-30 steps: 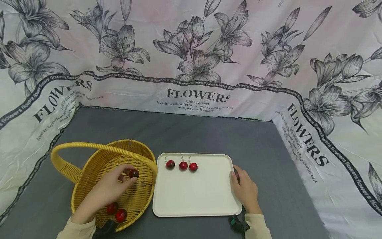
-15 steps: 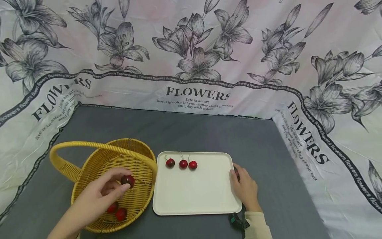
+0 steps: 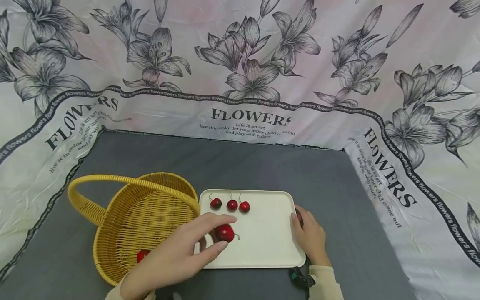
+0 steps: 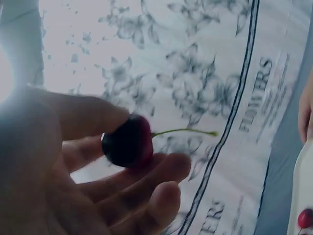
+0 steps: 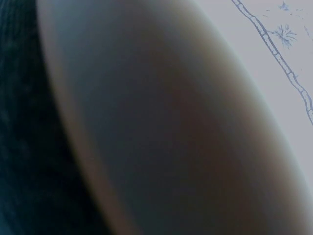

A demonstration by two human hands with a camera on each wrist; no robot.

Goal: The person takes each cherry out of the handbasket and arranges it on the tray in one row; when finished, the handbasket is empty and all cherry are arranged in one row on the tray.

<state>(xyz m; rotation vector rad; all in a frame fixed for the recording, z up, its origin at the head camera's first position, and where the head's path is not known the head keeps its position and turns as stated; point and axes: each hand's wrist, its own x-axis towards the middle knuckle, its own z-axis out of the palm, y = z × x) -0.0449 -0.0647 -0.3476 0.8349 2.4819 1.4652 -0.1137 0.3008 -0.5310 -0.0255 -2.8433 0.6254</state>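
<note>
- Your left grip (image 3: 187, 248) pinches 1 cherry (image 3: 225, 232) above the tray's (image 3: 266, 241) left half, nearer you than its 3 cherries (image 3: 232, 205).
- Right grip (image 3: 310, 236) touches the tray's right rim; closure unclear.

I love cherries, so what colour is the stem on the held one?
Green; the left wrist view shows the stem best.

The left hand (image 4: 73, 164) pinches one dark red cherry (image 4: 131, 144) between thumb and fingers. The green stem (image 4: 186, 130) projects outward, away from the fingertips. Floral cloth (image 4: 195, 29) printed with FLOWERS lettering extends behind the fingers. Well beyond the fingertips, the partly visible white tray (image 4: 301, 183) carries a bright red cherry (image 4: 305, 219); part of the right hand (image 4: 307, 112) is near it.
</note>
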